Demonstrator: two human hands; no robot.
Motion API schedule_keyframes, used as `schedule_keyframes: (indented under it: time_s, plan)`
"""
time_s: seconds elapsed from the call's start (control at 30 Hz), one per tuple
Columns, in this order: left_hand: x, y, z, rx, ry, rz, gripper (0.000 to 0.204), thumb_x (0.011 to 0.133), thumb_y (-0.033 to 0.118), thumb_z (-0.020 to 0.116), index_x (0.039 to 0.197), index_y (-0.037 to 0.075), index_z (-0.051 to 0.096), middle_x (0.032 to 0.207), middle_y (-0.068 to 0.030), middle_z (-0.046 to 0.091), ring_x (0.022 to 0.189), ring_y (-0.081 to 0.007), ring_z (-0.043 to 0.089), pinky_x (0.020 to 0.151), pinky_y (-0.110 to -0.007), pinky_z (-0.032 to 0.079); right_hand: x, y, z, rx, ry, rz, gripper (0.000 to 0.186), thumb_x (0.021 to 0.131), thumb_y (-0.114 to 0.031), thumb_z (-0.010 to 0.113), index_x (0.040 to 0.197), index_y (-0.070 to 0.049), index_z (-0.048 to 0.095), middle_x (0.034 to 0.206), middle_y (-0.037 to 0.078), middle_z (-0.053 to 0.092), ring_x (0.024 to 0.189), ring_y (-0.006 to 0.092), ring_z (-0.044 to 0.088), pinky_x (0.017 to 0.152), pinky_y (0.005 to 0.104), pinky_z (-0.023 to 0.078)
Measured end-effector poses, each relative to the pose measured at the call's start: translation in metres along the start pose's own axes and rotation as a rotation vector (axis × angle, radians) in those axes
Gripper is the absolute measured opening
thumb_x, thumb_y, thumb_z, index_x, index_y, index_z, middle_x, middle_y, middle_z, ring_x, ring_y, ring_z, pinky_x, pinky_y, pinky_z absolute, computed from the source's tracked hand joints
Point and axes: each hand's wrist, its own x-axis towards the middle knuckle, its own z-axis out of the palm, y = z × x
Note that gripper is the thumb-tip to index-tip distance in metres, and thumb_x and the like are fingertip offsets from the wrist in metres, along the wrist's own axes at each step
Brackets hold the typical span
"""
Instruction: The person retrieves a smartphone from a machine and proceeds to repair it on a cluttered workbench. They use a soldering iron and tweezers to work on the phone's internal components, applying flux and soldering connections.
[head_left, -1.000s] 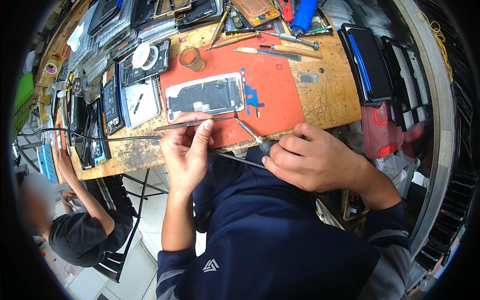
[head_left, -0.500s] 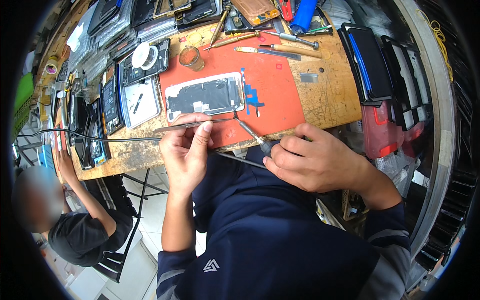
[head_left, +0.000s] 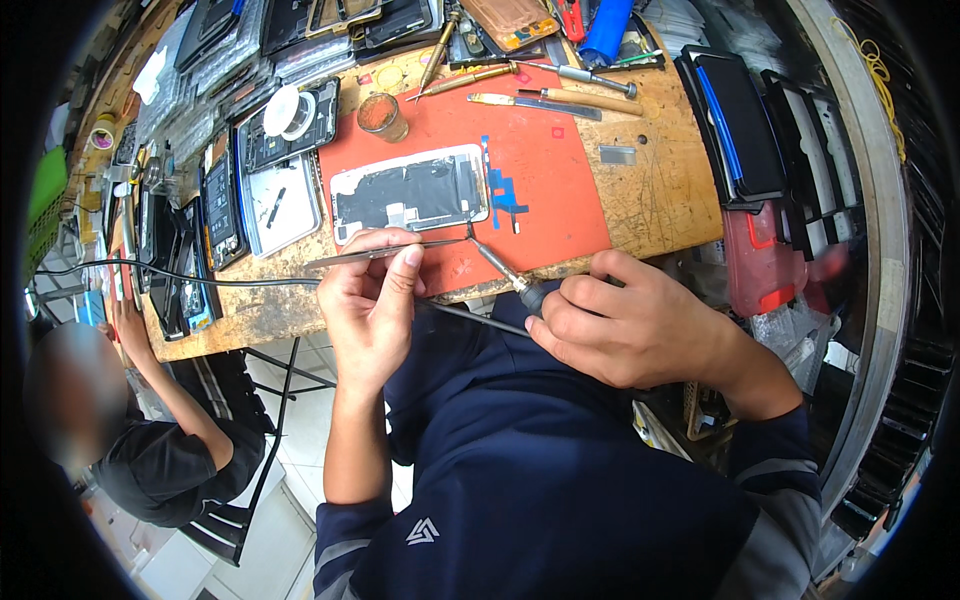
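A phone screen assembly (head_left: 405,192), its dark inner side up in a white frame, lies on an orange-red mat (head_left: 560,190). My left hand (head_left: 372,300) pinches a pair of slim tweezers (head_left: 350,256), tips pointing right, just below the assembly's near edge. In my right hand (head_left: 620,320) is a soldering iron (head_left: 505,270), held by its dark grip. Its metal tip slants up and left to a small dark piece (head_left: 470,230) by the assembly's lower right corner, where the tweezer tips meet it. Whether tip and piece touch is too small to tell. Blue tape pieces (head_left: 505,192) stick to the mat.
A glass jar (head_left: 383,117) stands behind the assembly. Screwdrivers (head_left: 465,80) and a wooden-handled tool (head_left: 580,101) lie at the back. Opened phones (head_left: 225,200) and a solder spool (head_left: 290,112) crowd the left. A black cable (head_left: 200,276) crosses the bench edge. Another person (head_left: 170,450) sits at left.
Both hands and tools stay almost in place, with only a very slight shift. The other person at left has moved a little.
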Motion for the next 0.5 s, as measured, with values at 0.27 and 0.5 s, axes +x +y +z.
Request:
schedule_keyframes:
  time_s: [0.27,0.5]
  plan:
    - [0.0005,0.0005,0.0021,0.008,0.007,0.002,0.013,0.104,0.004,0.074,0.114,-0.003,0.073,0.107,-0.0071,0.069,0.078,-0.0081,0.064,0.067,-0.024,0.055,0.0010,0.0002,-0.0079,0.005,-0.080,0.007,0.020,0.090,-0.019,0.070,0.105,-0.009,0.076,0.106,0.000,0.064,0.100,0.0171,0.061,0.086,0.0358,0.052]
    - [0.0002,0.0004,0.0013,0.019,-0.001,0.024,0.013,0.104,0.004,0.074,0.115,-0.003,0.073,0.106,-0.0072,0.070,0.078,-0.0082,0.065,0.067,-0.024,0.055,0.0014,0.0001,-0.0015,-0.014,-0.027,-0.002,0.017,0.088,-0.022,0.065,0.095,-0.009,0.074,0.103,0.000,0.060,0.100,0.0169,0.060,0.084,0.0345,0.051]
